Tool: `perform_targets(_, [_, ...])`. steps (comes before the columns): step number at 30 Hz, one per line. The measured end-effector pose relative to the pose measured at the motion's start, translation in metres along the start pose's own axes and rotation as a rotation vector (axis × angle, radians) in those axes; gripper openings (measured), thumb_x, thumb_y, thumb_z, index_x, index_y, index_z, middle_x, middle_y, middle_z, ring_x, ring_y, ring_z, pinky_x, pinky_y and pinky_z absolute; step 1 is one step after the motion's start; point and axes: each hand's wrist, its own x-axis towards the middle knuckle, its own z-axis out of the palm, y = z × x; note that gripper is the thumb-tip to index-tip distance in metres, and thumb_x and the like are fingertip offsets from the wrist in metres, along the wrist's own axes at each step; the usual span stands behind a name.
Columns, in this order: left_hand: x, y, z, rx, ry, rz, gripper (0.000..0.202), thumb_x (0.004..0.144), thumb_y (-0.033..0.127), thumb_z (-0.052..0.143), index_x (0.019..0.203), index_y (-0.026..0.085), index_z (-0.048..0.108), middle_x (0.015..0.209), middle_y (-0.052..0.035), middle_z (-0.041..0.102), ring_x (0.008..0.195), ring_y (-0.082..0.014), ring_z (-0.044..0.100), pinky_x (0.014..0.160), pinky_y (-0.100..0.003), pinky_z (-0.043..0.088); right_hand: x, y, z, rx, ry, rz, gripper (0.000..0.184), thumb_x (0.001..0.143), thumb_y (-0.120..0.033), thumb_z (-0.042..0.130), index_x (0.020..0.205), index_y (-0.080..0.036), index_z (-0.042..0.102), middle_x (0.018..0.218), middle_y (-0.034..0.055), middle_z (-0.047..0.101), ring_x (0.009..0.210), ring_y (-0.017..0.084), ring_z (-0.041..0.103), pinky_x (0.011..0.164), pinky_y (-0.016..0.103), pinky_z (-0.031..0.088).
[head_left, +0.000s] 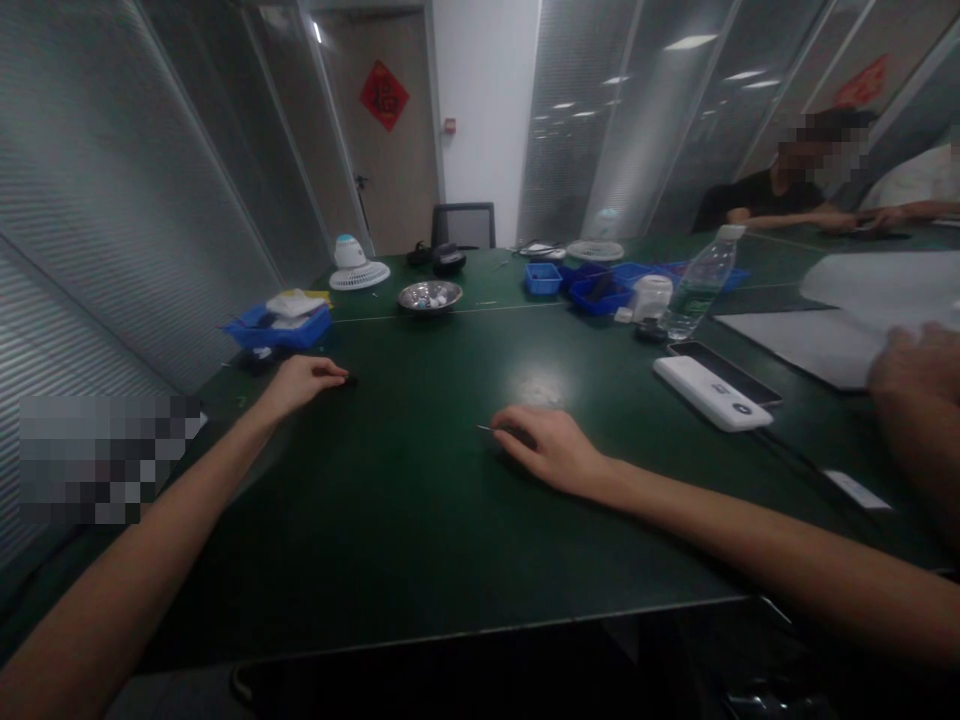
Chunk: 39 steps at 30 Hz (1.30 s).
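Observation:
My left hand [304,385] reaches over the left part of the dark green table [390,520]. Its thumb and fingertips pinch a small dark piece [351,380], too small and blurred to name. Further right, my right hand [551,445] rests low over the tabletop with its fingers closed together. A thin, light, pin-like metal piece [484,428] sticks out to the left from between its fingertips; the rest of that piece is hidden by the fingers. The two hands are well apart.
Beyond my hands stand a metal bowl [429,297] of small items, a blue tray [281,328] and a small blue bin [543,279]. On the right are a bottle [703,285], a white power bank [711,393], a phone [726,370] and another person's hand [919,385].

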Motion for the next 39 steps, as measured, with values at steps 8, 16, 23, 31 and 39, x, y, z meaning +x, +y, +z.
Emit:
perform_targets(8, [-0.022,0.013,0.019,0.480,0.189,0.417,0.038,0.100,0.039,0.046,0.111,0.021,0.077,0.123,-0.0151,0.068,0.116,-0.0321,0.060,0.096,-0.043,0.052,0.000,-0.001,-0.002,-0.010,-0.008,0.016,0.025,0.107,-0.035,0.051,0.119,-0.019,0.065,0.104,0.0056,0.072,0.081,0.016,0.066,0.070,0.030,0.049])
perform_targets(16, [-0.023,0.019,0.022,0.647,0.219,0.456,0.037,0.102,0.026,0.041,0.117,0.015,0.072,0.109,-0.0161,0.069,0.100,-0.0297,0.063,0.089,-0.043,0.054,0.000,0.002,0.000,-0.004,-0.020,-0.003,0.025,0.107,-0.037,0.050,0.119,-0.020,0.064,0.104,0.0048,0.071,0.077,0.015,0.064,0.068,0.029,0.048])
perform_targets(23, [-0.020,0.022,0.019,0.605,0.223,0.457,0.032,0.100,0.030,0.046,0.108,0.017,0.073,0.117,-0.0166,0.068,0.109,-0.0332,0.062,0.093,-0.047,0.053,0.000,0.001,0.000,-0.007,-0.004,-0.023,0.024,0.107,-0.036,0.052,0.119,-0.019,0.065,0.103,0.0054,0.072,0.079,0.016,0.065,0.069,0.029,0.048])
perform_targets(31, [-0.024,0.034,0.028,0.158,0.058,0.389,0.028,0.098,0.043,0.059,0.107,0.020,0.073,0.115,-0.0089,0.074,0.108,-0.0278,0.068,0.098,-0.043,0.052,0.001,0.000,0.000,0.009,0.016,-0.021,0.023,0.106,-0.036,0.054,0.117,-0.019,0.065,0.101,0.0050,0.070,0.078,0.015,0.063,0.071,0.029,0.048])
perform_targets(39, [-0.089,0.153,0.095,-0.140,-0.339,0.660,0.015,0.099,0.031,0.065,0.103,0.019,0.073,0.111,-0.0057,0.073,0.103,-0.0198,0.068,0.093,-0.034,0.053,0.001,-0.002,0.000,-0.050,0.042,-0.043,0.021,0.102,-0.032,0.060,0.117,-0.020,0.068,0.101,0.0043,0.067,0.077,0.015,0.060,0.066,0.027,0.045])
